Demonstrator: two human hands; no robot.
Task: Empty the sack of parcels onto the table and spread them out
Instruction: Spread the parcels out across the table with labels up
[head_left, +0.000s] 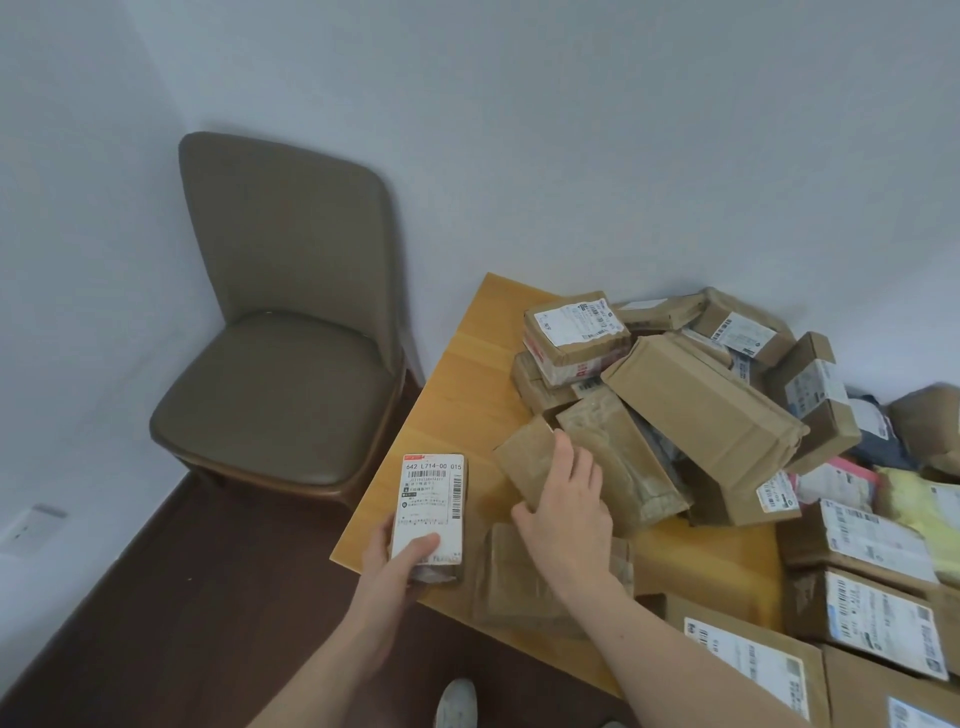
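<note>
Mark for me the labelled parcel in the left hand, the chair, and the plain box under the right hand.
labelled parcel (431, 499): head view, on its white shipping label.
chair (275, 384): head view, middle of the seat cushion.
plain box (524, 457): head view, bare cardboard top beside the fingers.

Bare strip of the yellow wooden table (457, 374) ran open along its left edge, from the far corner down toward the near edge. A heaped pile of brown cardboard parcels (691, 395) blocked the middle and far right. Flat labelled cardboard boxes (872, 613) filled the near right. A small bare patch (717, 561) lay between pile and boxes. A grey-brown padded chair (280, 364) stood close beside the table's left edge.
</note>
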